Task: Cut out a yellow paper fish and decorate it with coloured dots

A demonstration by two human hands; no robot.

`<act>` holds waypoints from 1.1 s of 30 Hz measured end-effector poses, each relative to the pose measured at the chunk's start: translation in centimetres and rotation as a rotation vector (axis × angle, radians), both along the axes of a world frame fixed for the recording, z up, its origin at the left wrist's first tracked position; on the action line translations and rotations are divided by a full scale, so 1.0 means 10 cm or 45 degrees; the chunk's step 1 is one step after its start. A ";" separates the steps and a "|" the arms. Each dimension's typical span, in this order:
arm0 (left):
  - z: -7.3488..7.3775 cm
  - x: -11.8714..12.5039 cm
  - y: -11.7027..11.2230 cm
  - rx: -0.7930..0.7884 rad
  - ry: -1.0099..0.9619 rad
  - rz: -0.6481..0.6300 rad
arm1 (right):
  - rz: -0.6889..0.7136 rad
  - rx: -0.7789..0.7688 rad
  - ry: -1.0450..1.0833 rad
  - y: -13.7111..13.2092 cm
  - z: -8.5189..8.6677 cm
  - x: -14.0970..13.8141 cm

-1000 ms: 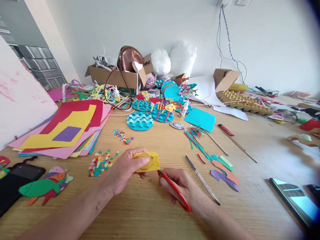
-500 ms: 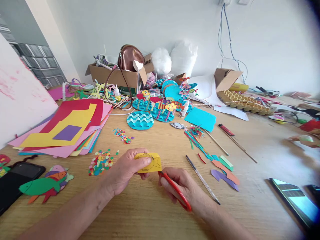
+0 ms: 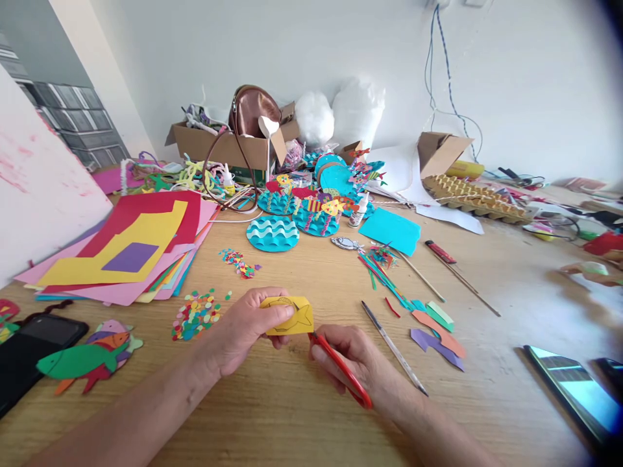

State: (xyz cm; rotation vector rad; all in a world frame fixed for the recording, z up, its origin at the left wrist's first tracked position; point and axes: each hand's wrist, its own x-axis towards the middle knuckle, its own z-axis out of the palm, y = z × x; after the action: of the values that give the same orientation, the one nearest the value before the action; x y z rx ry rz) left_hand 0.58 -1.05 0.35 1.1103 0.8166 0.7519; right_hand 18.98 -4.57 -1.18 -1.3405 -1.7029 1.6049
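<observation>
Centrally, one yellow card (image 3: 298, 315) with fish outline (image 3: 305, 318), over the bench (image 3: 272, 415), gripped by fingers of the left hand (image 3: 250, 324). At the card's near right corner: red-handled scissors (image 3: 343, 368), gripped by the right hand (image 3: 355, 350). Card's right: ballpoint pen (image 3: 393, 346). Card's left: confetti dots (image 3: 197, 316). Beyond card: turquoise wave-topped disc (image 3: 272, 234).

head view | from person's head | facing forward and down on tabletop (image 3: 296, 421) | left hand (image 3: 249, 324) and right hand (image 3: 357, 350) near | wall (image 3: 219, 45) farther
</observation>
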 end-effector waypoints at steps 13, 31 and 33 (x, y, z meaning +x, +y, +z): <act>0.03 -0.06 0.04 -0.076 0.047 -0.093 | 0.041 0.028 -0.064 -0.01 0.06 0.01; 0.07 -0.12 0.07 -0.053 0.097 -0.199 | 0.095 0.114 -0.126 0.00 0.10 0.00; 0.08 -0.13 0.08 -0.047 0.096 -0.218 | 0.110 0.119 -0.135 0.00 0.10 0.00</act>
State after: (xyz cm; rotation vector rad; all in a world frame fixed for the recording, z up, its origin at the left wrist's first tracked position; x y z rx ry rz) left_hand -0.68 -0.25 1.10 1.1652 0.7848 0.5530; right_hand 19.02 -4.55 -0.18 -1.3444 -1.8985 1.5038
